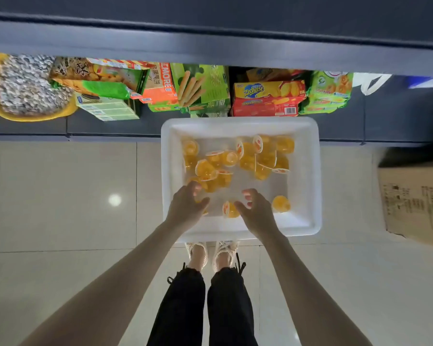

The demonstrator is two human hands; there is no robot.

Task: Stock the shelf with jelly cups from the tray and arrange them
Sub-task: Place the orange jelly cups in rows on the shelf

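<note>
While a dark shelf (210, 43) packed with snack boxes (268, 98) is running across the far side of the scene, a person is standing on the pale tiled floor (60, 196) and bending over a white tray (308, 176) that is sitting on the floor just in front of it. Orange jelly cups (248, 156) are lying heaped in the tray's far half, tipped every way. One loose jelly cup (230, 210) is lying on its side at the tray's near end, its long axis running left to right with the lid facing left. It is sitting between the hands, just beside the thumb of the right hand (254, 208), the nearer of the two. That hand is reaching down, fingers clawed wide and holding nothing. The left hand (188, 203) is curling over something orange; whether it is gripping a cup cannot be told.
</note>
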